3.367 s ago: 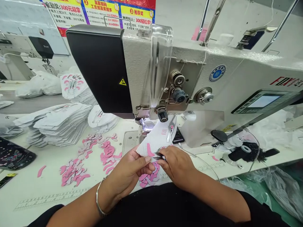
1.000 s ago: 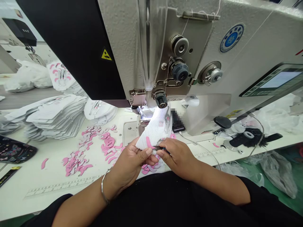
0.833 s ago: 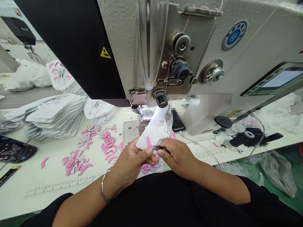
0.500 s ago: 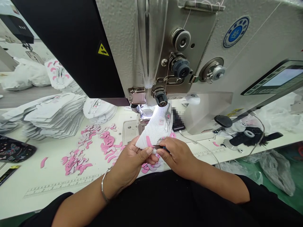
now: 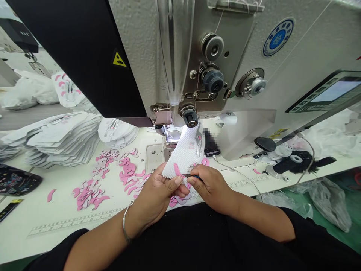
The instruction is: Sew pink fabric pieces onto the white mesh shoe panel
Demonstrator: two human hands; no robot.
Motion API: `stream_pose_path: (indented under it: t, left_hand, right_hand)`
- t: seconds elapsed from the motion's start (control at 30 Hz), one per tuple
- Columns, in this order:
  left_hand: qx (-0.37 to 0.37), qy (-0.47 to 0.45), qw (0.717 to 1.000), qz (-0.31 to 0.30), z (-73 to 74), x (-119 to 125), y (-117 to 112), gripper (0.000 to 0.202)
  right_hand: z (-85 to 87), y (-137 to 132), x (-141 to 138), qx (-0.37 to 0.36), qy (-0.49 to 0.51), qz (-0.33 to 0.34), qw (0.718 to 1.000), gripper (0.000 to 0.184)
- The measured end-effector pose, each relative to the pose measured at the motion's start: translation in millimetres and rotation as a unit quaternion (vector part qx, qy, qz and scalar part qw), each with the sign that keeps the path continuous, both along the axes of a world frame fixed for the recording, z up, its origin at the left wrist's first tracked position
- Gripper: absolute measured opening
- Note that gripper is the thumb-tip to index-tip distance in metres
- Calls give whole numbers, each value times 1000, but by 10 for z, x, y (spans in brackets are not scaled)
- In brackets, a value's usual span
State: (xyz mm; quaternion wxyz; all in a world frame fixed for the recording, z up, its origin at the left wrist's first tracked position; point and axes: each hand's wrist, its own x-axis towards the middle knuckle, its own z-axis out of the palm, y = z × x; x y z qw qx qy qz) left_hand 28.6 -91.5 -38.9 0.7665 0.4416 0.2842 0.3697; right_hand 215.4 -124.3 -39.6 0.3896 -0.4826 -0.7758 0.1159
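Just below the head of the sewing machine point(image 5: 169, 56), at the centre of the frame, a white mesh fabric panel point(image 5: 184, 152) is held up between 2 hands. The left hand point(image 5: 158, 192) pinches its lower corner, thumb closed on the cloth. The right hand point(image 5: 211, 188) curls shut around small thread snips point(image 5: 194, 176), mostly hidden by the fingers, at the panel's lower edge beside a pink strip point(image 5: 177, 170). The panel looks light, soft and floppy, so it seems best held near that edge. Pink scraps point(image 5: 87, 194) lie on the table point(image 5: 36, 214) at lower left.
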Motion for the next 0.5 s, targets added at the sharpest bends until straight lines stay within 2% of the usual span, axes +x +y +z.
stream_pose_path:
  t: [0.27, 0.5]
  left_hand:
    - [2, 6, 1000, -1, 24, -10, -1, 30]
    - [2, 11, 1000, -6, 12, -10, 32, 26]
  right_hand:
    - [-35, -18, 18, -3, 33, -22, 999, 32]
    - [-18, -12, 33, 24, -16, -9, 1000, 31]
